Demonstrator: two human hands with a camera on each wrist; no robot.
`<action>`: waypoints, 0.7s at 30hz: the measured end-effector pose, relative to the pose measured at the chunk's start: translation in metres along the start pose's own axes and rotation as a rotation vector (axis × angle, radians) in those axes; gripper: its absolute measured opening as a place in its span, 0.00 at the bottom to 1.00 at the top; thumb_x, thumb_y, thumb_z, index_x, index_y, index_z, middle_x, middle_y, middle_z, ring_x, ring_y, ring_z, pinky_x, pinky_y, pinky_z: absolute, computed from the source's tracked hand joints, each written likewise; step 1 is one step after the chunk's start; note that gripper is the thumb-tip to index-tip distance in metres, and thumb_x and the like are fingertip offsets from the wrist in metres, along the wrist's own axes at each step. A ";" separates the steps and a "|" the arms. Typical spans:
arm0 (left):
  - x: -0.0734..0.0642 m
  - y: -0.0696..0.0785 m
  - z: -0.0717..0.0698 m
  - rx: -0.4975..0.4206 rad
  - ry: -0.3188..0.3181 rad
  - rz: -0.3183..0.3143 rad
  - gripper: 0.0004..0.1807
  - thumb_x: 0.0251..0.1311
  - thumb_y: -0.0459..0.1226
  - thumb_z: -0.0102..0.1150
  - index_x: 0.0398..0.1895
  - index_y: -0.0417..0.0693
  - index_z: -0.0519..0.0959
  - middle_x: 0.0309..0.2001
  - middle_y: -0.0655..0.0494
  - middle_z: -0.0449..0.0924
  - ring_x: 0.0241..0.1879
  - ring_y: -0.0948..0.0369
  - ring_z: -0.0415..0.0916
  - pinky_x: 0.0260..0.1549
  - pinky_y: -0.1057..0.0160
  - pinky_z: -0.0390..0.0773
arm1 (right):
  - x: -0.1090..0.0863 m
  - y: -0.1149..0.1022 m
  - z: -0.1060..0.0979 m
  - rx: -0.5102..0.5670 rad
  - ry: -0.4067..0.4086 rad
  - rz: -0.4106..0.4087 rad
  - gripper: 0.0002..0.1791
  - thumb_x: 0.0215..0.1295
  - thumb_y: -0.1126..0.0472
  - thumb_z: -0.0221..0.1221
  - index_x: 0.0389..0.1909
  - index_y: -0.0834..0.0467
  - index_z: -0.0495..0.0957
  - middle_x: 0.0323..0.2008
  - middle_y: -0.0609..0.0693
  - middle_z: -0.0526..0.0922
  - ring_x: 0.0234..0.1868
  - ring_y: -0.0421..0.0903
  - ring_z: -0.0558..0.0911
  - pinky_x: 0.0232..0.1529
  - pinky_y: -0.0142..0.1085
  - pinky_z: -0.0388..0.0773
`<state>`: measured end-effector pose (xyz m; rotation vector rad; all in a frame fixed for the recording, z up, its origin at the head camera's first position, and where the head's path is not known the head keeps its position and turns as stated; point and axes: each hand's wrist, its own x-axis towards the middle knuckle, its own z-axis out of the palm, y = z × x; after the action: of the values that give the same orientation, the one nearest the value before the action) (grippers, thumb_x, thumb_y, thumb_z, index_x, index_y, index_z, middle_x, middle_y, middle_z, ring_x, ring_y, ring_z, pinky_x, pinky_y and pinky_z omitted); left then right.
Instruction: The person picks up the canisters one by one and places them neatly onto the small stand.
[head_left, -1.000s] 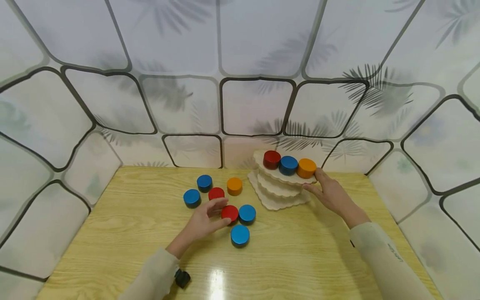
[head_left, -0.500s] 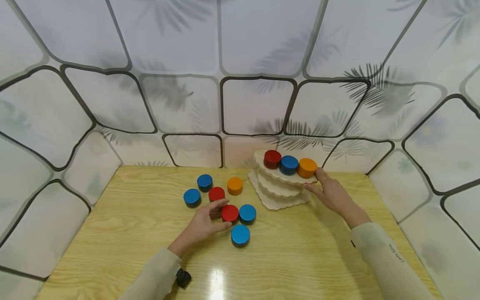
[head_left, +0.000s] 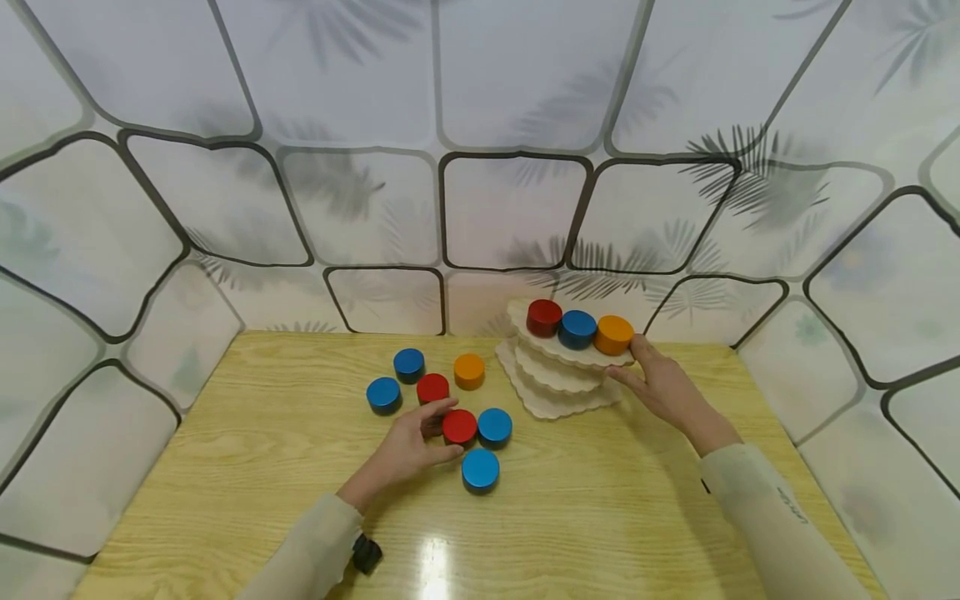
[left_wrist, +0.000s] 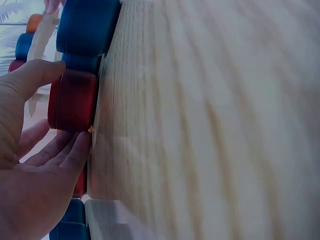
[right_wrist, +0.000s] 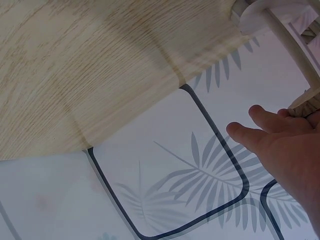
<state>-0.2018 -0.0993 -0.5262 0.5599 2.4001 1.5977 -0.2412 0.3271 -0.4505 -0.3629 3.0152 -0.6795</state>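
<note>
In the head view my left hand is at a red round block on the table. Thumb and fingers lie on opposite sides of that block in the left wrist view, gripping it. My right hand pinches the right edge of the top tier of a cream, wavy-edged three-tier stand. On this tier a dark red block, a blue block and an orange block sit in a row. Only part of my right hand and the tier's edge show in the right wrist view.
Two light blue blocks lie right beside the gripped one. Behind my left hand are another red block, two darker blue blocks and an orange block. A patterned wall backdrop rises behind the wooden table.
My left fingers and thumb have drawn slightly closer around the red block. My right hand, the stand and the other blocks keep their places.
</note>
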 end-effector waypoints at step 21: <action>0.001 0.000 0.003 0.043 0.045 -0.023 0.34 0.60 0.36 0.77 0.69 0.39 0.77 0.65 0.42 0.81 0.57 0.48 0.84 0.61 0.50 0.83 | 0.000 0.001 0.002 -0.002 0.041 -0.034 0.30 0.81 0.41 0.53 0.59 0.66 0.62 0.63 0.70 0.73 0.46 0.62 0.79 0.51 0.57 0.77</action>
<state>-0.2016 -0.0967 -0.5277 0.5075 2.4702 1.5688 -0.2417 0.3270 -0.4525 -0.4066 3.0552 -0.6950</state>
